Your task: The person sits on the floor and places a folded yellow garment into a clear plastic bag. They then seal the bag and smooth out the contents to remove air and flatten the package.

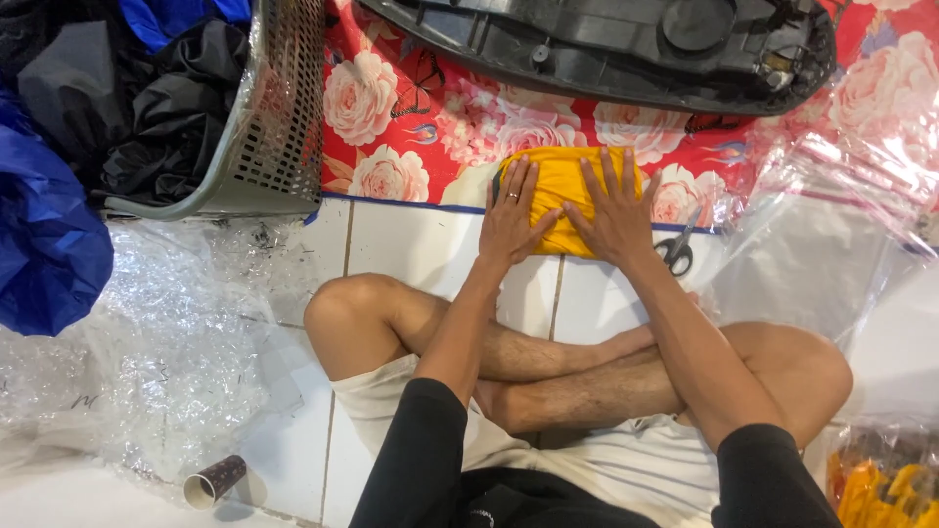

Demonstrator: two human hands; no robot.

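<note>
A folded yellow cloth (562, 196) lies on the floor, half on the red flowered mat (440, 117) and half on the white tiles (421, 244), straight ahead of the person's crossed legs (548, 367). Both hands press flat on it. The left hand (511, 217) rests on its left part with fingers spread and pointing away from the body, a ring on one finger; its grip is released, palm down, closed on nothing. The right hand (614, 210) lies on the right part in the same way, fingers fanned, its grip likewise released and flat against the cloth. The thumbs of the two hands nearly meet over the cloth's near edge.

Just to the right of the right hand's wrist, a pair of scissors (677, 249) with dark handles lies on the tiles. Farther right of that grip are clear plastic bags (831, 225), one overlapping the mat. Beyond both hands, across the mat, sits a large black moulded plastic part (626, 44). Well to the left of the left hand stands a grey mesh basket (264, 137) holding black and blue cloth (147, 108). Nearer the body on that side, bubble wrap (156, 342) spreads over the tiles, with a small dark cardboard tube (215, 481) at its near edge. At the near right, a bag of yellow items (885, 479) shows partly.
</note>
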